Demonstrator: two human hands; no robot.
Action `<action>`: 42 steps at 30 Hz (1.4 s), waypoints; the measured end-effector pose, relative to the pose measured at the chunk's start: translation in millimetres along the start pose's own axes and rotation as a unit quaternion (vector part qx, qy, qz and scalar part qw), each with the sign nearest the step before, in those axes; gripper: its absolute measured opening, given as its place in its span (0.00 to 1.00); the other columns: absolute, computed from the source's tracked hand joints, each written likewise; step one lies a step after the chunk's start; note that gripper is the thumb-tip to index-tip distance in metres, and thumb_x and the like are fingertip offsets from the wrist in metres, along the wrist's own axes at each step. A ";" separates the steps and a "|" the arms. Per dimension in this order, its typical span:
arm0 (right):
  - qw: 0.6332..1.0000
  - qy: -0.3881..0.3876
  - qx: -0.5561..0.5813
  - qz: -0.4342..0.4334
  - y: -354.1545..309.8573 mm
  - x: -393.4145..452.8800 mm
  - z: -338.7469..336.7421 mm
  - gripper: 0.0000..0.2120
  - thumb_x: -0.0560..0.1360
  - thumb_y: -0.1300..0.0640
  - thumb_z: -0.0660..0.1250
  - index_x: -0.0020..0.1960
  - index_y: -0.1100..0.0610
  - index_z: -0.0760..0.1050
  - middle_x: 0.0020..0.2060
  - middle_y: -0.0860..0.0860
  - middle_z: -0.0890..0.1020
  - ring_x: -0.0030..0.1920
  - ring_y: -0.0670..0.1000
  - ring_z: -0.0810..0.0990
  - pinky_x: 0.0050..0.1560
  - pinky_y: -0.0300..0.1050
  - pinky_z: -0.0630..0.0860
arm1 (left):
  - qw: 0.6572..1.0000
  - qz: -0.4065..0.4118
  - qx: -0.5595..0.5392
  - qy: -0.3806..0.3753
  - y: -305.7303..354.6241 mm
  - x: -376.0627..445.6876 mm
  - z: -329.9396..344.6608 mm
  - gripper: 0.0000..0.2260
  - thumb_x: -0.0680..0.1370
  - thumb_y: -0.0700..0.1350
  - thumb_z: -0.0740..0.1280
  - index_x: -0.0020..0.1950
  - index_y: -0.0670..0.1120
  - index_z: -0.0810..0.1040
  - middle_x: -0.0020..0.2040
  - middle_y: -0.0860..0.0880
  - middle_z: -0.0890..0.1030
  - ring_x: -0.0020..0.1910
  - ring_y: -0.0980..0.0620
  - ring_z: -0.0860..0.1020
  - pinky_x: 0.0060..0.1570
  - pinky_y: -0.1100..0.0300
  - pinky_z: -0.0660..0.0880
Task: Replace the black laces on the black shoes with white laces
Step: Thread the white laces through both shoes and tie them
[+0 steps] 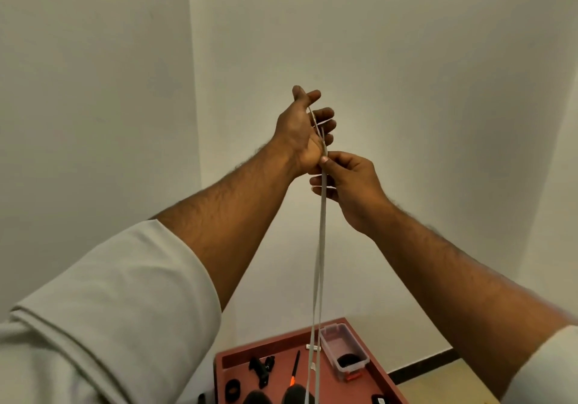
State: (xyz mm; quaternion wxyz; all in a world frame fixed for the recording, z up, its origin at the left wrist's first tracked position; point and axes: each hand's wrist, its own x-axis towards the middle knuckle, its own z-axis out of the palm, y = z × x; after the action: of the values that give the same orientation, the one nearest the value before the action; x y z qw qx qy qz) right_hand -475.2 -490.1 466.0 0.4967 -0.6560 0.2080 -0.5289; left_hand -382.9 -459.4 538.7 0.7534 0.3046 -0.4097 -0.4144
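Both hands are raised high in front of a pale wall. My left hand [301, 128] holds the top of a white lace [320, 247], which loops round its curled fingers. Just below, my right hand [347, 181] pinches the two strands between thumb and forefinger. The doubled lace hangs straight down to the bottom edge of the view, over a red tray [380, 375]. No shoe can be seen in this view.
The red tray sits on a low surface at the bottom centre. It holds a clear plastic box [342, 349], a black-and-orange tool [294, 369], a black clip-like part [261, 367] and other small dark items. Wall corner lies behind; floor at right.
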 end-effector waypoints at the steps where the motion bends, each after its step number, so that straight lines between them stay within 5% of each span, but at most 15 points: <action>1: 1.000 0.001 0.004 -0.004 -2.4 1.5 -0.3 0.10 0.81 0.57 0.61 0.53 0.60 0.79 0.41 0.53 0.84 0.41 0.53 0.84 0.46 0.46 0.82 | 1.000 0.006 -0.009 -0.008 1.1 1.0 1.8 0.23 0.83 0.59 0.52 0.69 0.46 0.71 0.46 0.45 0.78 0.42 0.49 0.77 0.41 0.56 0.75; 6: 1.000 0.017 0.013 -0.016 -7.6 8.1 -4.0 0.11 0.82 0.57 0.59 0.52 0.59 0.79 0.39 0.54 0.82 0.38 0.51 0.81 0.44 0.44 0.81 | 0.998 0.042 0.029 -0.033 3.2 9.9 -1.4 0.23 0.84 0.58 0.50 0.73 0.46 0.66 0.59 0.42 0.80 0.62 0.42 0.76 0.65 0.48 0.68; 9: 0.999 0.028 0.033 -0.014 -5.6 11.3 -8.9 0.12 0.83 0.57 0.58 0.53 0.60 0.78 0.36 0.54 0.81 0.35 0.50 0.79 0.41 0.43 0.79 | 0.988 0.029 0.143 -0.045 -6.3 10.4 -11.7 0.17 0.83 0.51 0.59 0.68 0.43 0.71 0.59 0.43 0.81 0.62 0.44 0.77 0.69 0.49 0.66; 13: 1.000 0.003 0.025 -0.015 -0.7 13.2 -9.8 0.14 0.83 0.55 0.55 0.56 0.62 0.77 0.36 0.55 0.81 0.34 0.51 0.79 0.42 0.45 0.79 | 0.980 -0.003 0.194 -0.044 -18.4 0.5 -16.0 0.07 0.78 0.44 0.68 0.51 0.40 0.82 0.49 0.43 0.85 0.46 0.48 0.83 0.53 0.54 0.78; 15: 1.000 -0.002 0.009 -0.019 0.7 12.6 -8.4 0.15 0.84 0.55 0.54 0.56 0.62 0.76 0.36 0.56 0.81 0.34 0.52 0.80 0.41 0.46 0.80 | 0.981 0.018 0.194 -0.021 -18.6 -0.7 -14.1 0.06 0.78 0.43 0.69 0.48 0.41 0.82 0.46 0.45 0.85 0.44 0.49 0.83 0.54 0.53 0.78; 17: 0.999 0.019 -0.032 -0.028 1.8 12.3 -7.6 0.14 0.84 0.55 0.54 0.54 0.61 0.76 0.38 0.57 0.83 0.36 0.53 0.82 0.42 0.46 0.82 | 0.981 0.046 0.187 0.023 -15.3 -1.0 -12.6 0.06 0.78 0.43 0.69 0.49 0.42 0.83 0.45 0.46 0.86 0.45 0.50 0.84 0.58 0.52 0.77; 24: 0.984 0.083 -0.142 -0.069 1.1 20.6 -14.2 0.09 0.81 0.56 0.61 0.50 0.56 0.80 0.44 0.48 0.81 0.47 0.46 0.78 0.51 0.45 0.77 | 0.971 0.064 0.216 0.083 -5.4 -3.0 -23.9 0.09 0.78 0.44 0.69 0.56 0.42 0.81 0.47 0.46 0.84 0.42 0.49 0.84 0.39 0.54 0.83; 35: 0.984 0.086 -0.126 -0.090 -16.9 25.4 -20.3 0.06 0.77 0.59 0.67 0.52 0.57 0.82 0.42 0.49 0.83 0.39 0.43 0.78 0.34 0.32 0.72 | 0.967 0.030 0.253 0.032 -15.5 -10.2 -30.6 0.10 0.76 0.42 0.71 0.55 0.41 0.81 0.48 0.44 0.84 0.44 0.47 0.83 0.36 0.56 0.82; 42: 0.981 0.076 -0.142 -0.107 -22.5 24.0 -23.8 0.06 0.77 0.59 0.68 0.52 0.57 0.82 0.40 0.48 0.83 0.33 0.35 0.77 0.32 0.27 0.71 | 0.966 0.053 0.252 0.029 -22.5 -14.0 -26.7 0.09 0.74 0.44 0.73 0.53 0.43 0.83 0.47 0.46 0.83 0.49 0.45 0.81 0.34 0.55 0.81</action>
State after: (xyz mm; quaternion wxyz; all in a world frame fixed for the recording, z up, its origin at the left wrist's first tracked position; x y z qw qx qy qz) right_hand -493.8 -510.0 496.1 0.3217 -0.6963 0.2463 -0.5925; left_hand -372.7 -454.6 502.8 0.6847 0.4742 -0.4948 -0.2478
